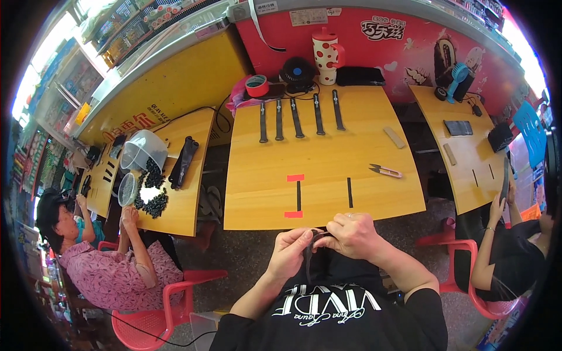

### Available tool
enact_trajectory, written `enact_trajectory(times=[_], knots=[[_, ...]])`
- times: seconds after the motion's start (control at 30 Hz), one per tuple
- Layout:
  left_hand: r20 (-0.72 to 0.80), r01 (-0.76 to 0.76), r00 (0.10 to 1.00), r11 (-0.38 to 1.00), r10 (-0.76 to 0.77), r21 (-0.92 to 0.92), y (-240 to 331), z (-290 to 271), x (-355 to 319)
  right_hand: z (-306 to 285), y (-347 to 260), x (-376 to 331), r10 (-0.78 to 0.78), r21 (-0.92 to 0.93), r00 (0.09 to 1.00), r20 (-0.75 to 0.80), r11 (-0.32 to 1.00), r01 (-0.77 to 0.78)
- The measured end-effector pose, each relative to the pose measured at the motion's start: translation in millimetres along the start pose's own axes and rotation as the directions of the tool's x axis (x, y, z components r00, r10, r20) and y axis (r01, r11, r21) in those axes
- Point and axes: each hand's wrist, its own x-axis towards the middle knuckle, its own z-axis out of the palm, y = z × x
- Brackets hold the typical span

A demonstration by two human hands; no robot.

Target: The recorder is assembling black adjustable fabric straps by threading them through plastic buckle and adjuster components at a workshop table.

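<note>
Just off the table's near edge, my left hand (291, 248) pinches a dark strap (308, 266), one end of which hangs down in front of my shirt. My right hand (353, 235) is closed on the same strap, close beside the left; its fingers partly hide the strap's upper end. Several similar dark straps (296, 117) lie in a row toward the far side of the wooden table (257, 175). Nearer to me are two thin black strips (350, 193), the left one with red tape (294, 214) at both ends.
Thread snips (386, 171) and a small tan block (394, 137) lie at the right. Along the back stand a red tape roll (256, 86), a black fan (297, 71) and a spotted tumbler (326, 55). People sit at side tables; the left one holds a plastic tub (143, 150) and black pieces (153, 202).
</note>
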Motion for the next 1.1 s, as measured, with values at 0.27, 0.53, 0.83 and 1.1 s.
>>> enact_trajectory(times=[0.27, 0.53, 0.83, 1.1], knots=[[0.034, -0.06, 0.998, 0.984, 0.055, 0.168, 4, 3, -2, -4, 1, 2, -0.017, -0.006, 0.999, -0.032, 1.0, 0.017], [-0.097, -0.041, 0.994, 0.982, 0.06, 0.186, 2, 12, -5, 3, -5, -1, -0.127, -0.075, 0.992, 0.028, 0.989, 0.128], [-0.599, -0.108, 0.8, 0.971, -0.043, -0.215, 38, -42, 55, 9, -26, 1, -0.522, 0.012, 0.852, 0.036, 0.853, 0.522], [-0.862, -0.205, 0.434, 0.96, 0.262, 0.188, 128, -225, 109, -44, -47, -13, -0.481, 0.423, 0.861, -0.167, 0.754, 0.504]])
